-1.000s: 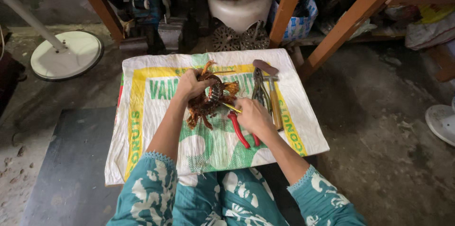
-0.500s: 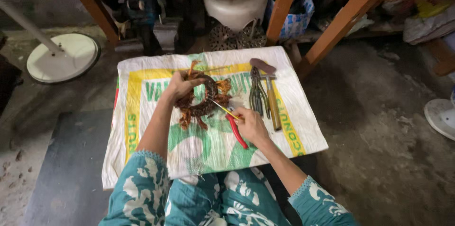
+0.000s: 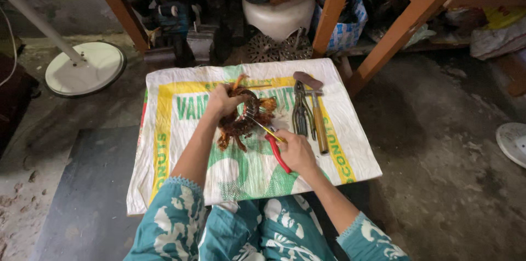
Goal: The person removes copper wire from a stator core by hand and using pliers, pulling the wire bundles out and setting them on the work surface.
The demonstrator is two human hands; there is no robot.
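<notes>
So right now the left hand (image 3: 222, 102) is clamped around a rusty brown coil of copper winding (image 3: 244, 116), pinning it down on the woven plastic sack (image 3: 175, 124) spread over the floor. That sack is my landmark: the coil sits just above its middle, a bit toward the far edge. The right hand (image 3: 296, 150) is closed on the red handles of a pair of long-nose pliers (image 3: 268, 132), and their tip reaches into the coil's near right side, touching or just inside the strands; I can't tell whether the tip is biting a wire or only poking.

For doing this bit well, my take: keep the left hand's grip firm and low so the coil doesn't lift off the sack when the pliers tug, and keep those fingers away from the tip. Grab one strand at a time near where it exits the bundle, pull along its run instead of sideways, since old wire like this probably snaps or frays.

Spare tools lie on the sack's right part, well apart from the coil: dark pincers (image 3: 300, 109) and a hammer (image 3: 315, 110) with a wooden handle, side by side
</notes>
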